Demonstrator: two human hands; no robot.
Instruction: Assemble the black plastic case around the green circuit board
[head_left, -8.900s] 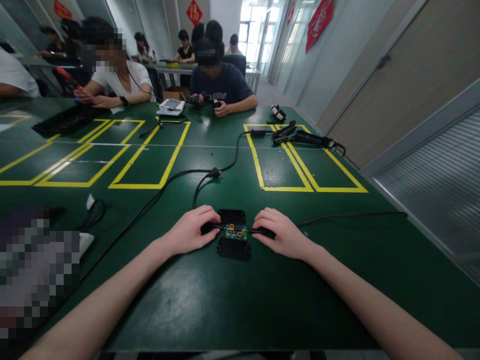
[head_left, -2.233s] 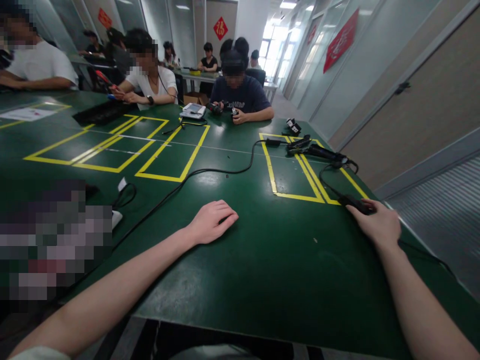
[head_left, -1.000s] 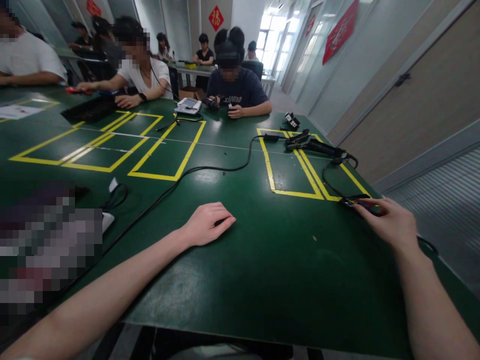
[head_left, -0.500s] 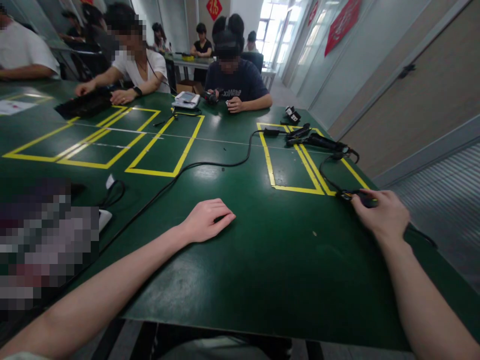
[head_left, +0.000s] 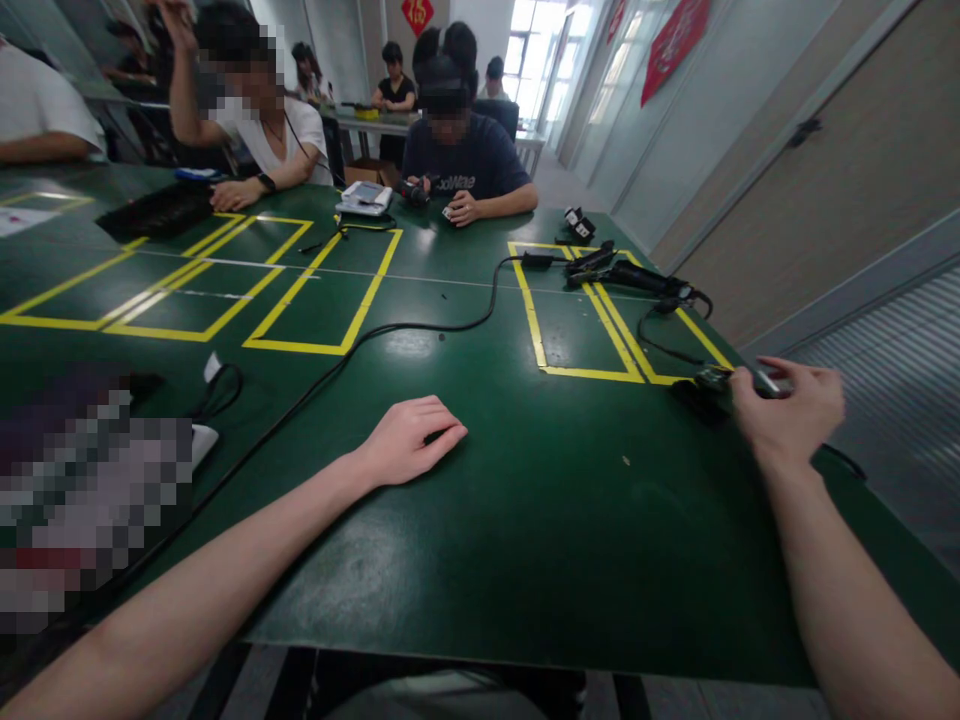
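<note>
My right hand [head_left: 791, 410] is closed on a small dark device [head_left: 772, 382] with a shiny edge, at the table's right side. The hand covers most of it, so its kind does not show. A bit of circuitry [head_left: 711, 377] and a black cable [head_left: 667, 345] are just left of the fingers; whether they join the device is unclear. A dark flat shape, possibly a shadow, lies below them. On the green table [head_left: 525, 540], my left hand [head_left: 415, 440] rests with fingers together and thumb against them, with nothing visible in it.
Black hand-tool-like gear [head_left: 630, 275] lies over the yellow tape outlines [head_left: 592, 374]. A long black cable [head_left: 330, 375] crosses the table. A white device [head_left: 365, 197] and a black tray [head_left: 157, 208] are farther back. Across the table sit a person in dark blue [head_left: 469, 165] and other people.
My right hand has moved slightly right and up with the dark device, turning it. My left hand has stayed put. A co-worker in white has raised one arm.
</note>
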